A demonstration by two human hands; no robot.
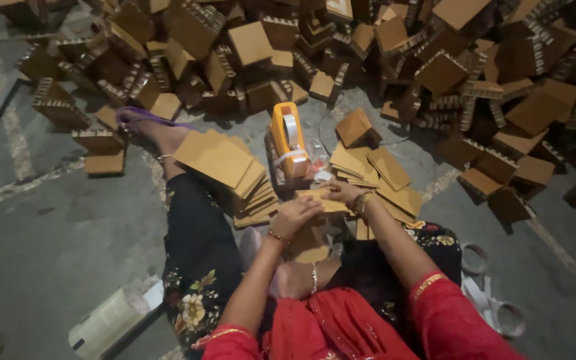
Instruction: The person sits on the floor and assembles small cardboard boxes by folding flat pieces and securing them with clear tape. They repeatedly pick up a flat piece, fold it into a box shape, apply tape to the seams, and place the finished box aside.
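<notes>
A person sits on a grey concrete floor (48, 227), seen from above, with both hands meeting over the lap. The left hand (295, 217) is curled closed around a small brown cardboard piece (309, 245), which rests against the legs. The right hand (343, 192) pinches the edge of a flat cardboard strip (321, 200) lying just above the left hand's knuckles. Both wrists wear bangles, and the sleeves are red.

Just beyond the hands stands an orange tape dispenser (288, 137). To its left, a stack of cardboard sheets (225, 167) leans on the person's outstretched leg. To its right, more loose sheets (378, 177) lie fanned on the floor. A large heap of folded cardboard boxes (435, 60) fills the top of the view. Tape rolls (495, 300) lie by the right elbow, and a pale roll (108, 320) lies at lower left.
</notes>
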